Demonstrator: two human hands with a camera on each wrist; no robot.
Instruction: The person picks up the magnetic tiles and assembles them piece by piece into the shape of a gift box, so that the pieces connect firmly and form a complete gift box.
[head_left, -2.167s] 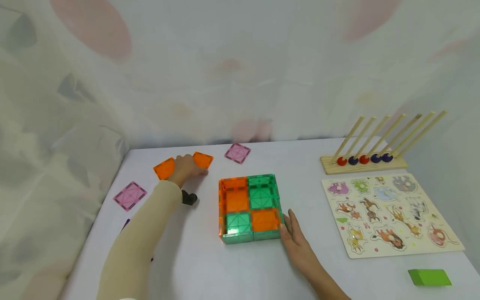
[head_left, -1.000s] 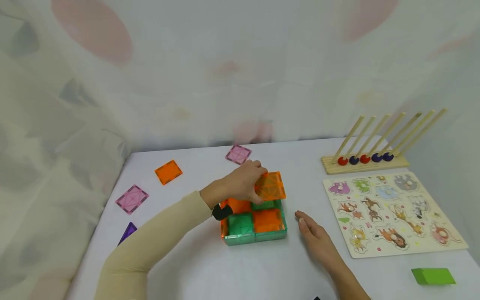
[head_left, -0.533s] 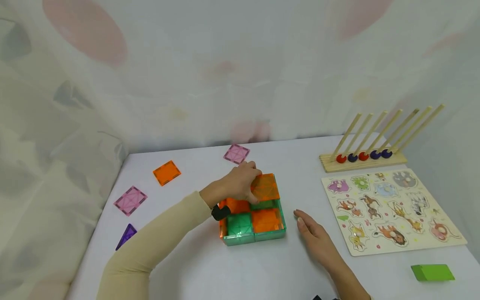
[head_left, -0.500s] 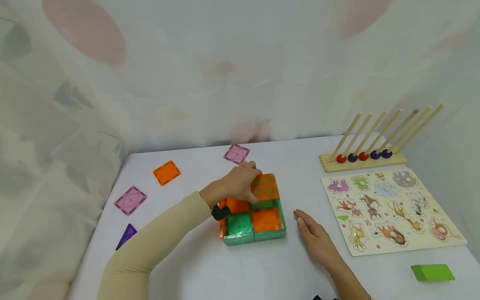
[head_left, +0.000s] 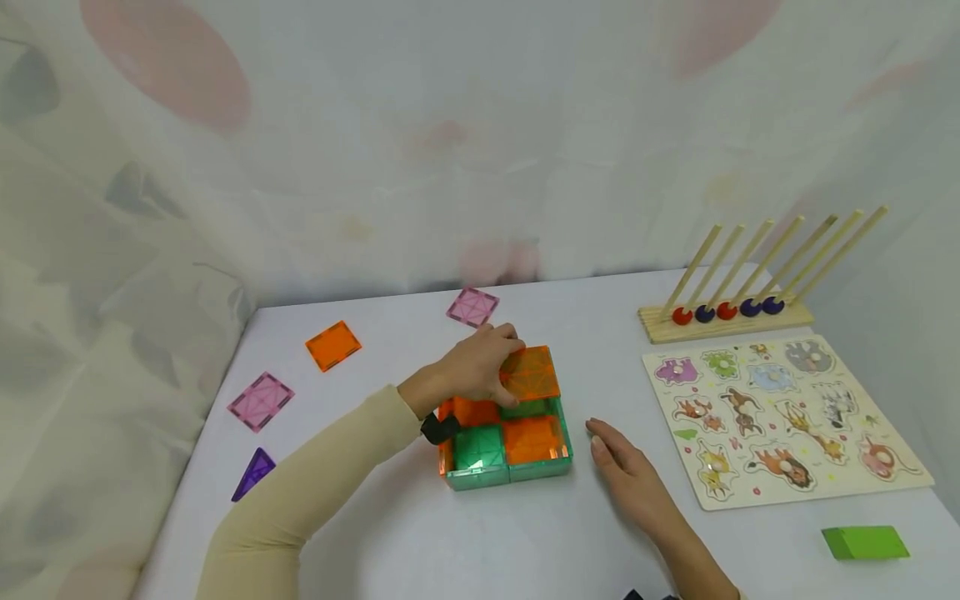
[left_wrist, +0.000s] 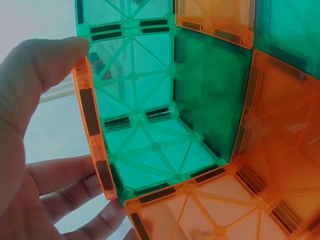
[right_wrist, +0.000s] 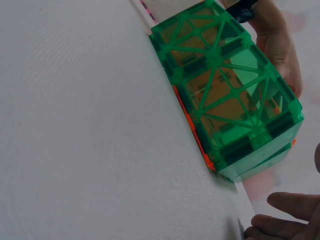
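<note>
My left hand (head_left: 474, 364) pinches a square orange magnetic tile (head_left: 532, 372) by its left side, above the back right of a low open-topped box (head_left: 510, 475) built from green and orange tiles. In the left wrist view the thumb lies on one edge of this orange tile (left_wrist: 91, 125), with the fingers along its other side. Green wall tiles (left_wrist: 132, 75) and an orange floor tile (left_wrist: 215, 210) show beyond it. To the right of the box rests my right hand (head_left: 628, 477), fingers relaxed and holding nothing. Its fingertips (right_wrist: 287, 202) are apart from the green wall (right_wrist: 230, 95).
Loose tiles lie to the left and behind: orange (head_left: 333, 345), pink (head_left: 261, 402), another pink (head_left: 472, 307) and a purple triangle (head_left: 253, 473). At right are a wooden peg rack (head_left: 723, 325) with beads, an animal puzzle board (head_left: 787, 425) and a green block (head_left: 865, 542).
My left hand has taken an orange tile from the back left and carried it right, over the box. My right hand has come off the box's right side. The last half second shows hardly any motion.
</note>
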